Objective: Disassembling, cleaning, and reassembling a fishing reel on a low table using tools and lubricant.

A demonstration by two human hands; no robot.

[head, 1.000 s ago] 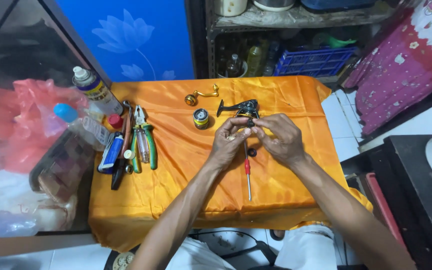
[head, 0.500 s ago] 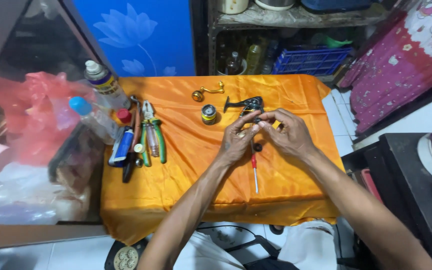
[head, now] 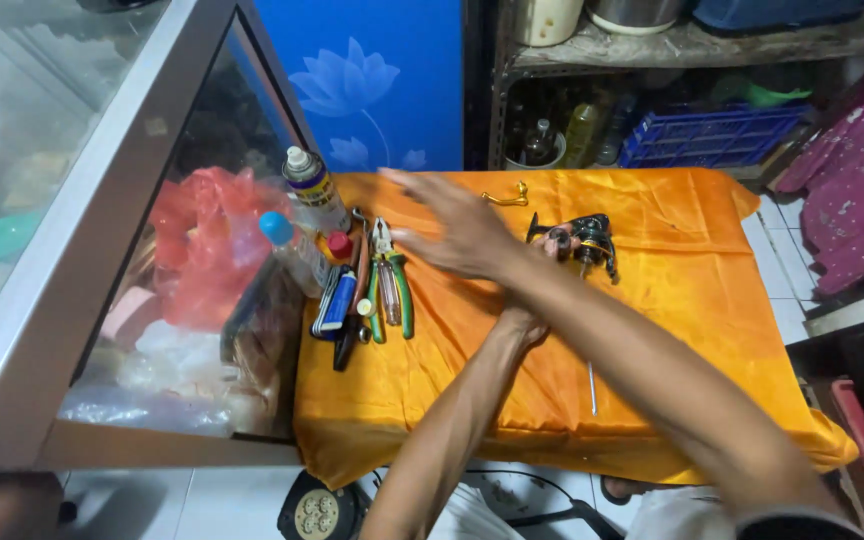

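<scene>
An orange-draped tabletop [head: 692, 300] fronts a cluttered shelf [head: 692, 45] at twelve o'clock, glass case [head: 102, 200] at nine. The right hand [head: 457, 230] reaches flat, empty; the left hand's [head: 524, 325] grip is hidden.

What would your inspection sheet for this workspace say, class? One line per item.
Surface: orange cloth covers the table.
Job's things: black fishing reel; green-handled pliers.
Clutter: spray can, blue-capped bottle, screwdriver, brass handle.
Hands: right hand open, fingers spread, beside the pliers; left hand mostly hidden under the right arm, near the reel.
Cables: black cable on the floor.
Surroundings: glass cabinet, shelf, blue crate.
</scene>
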